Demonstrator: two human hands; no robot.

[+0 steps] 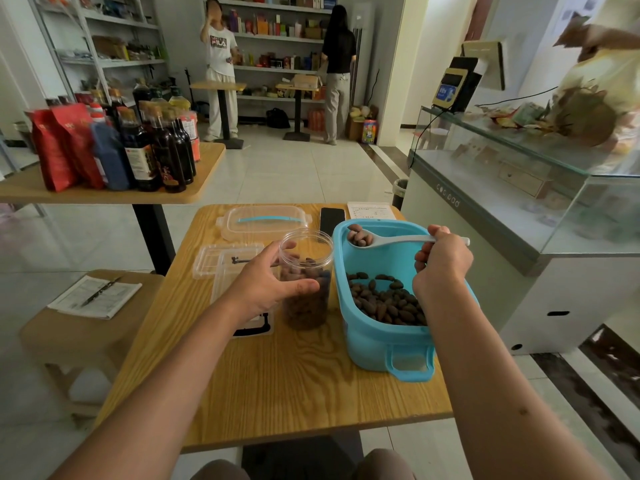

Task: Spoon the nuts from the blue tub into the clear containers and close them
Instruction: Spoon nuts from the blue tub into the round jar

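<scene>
A blue tub stands on the right of the wooden table, with brown nuts lying in its near half. Left of it, touching or nearly so, stands an open clear jar, more than half full of nuts. My left hand is wrapped around the jar from the left. My right hand grips the handle of a white spoon above the tub. The spoon's bowl carries a few nuts and hovers over the tub's far left corner, beside the jar's mouth.
A clear lid with a blue strip lies at the table's far side, flat clear containers left of the jar. A black phone and paper lie behind the tub. A glass counter stands right; two people stand at the far shelves.
</scene>
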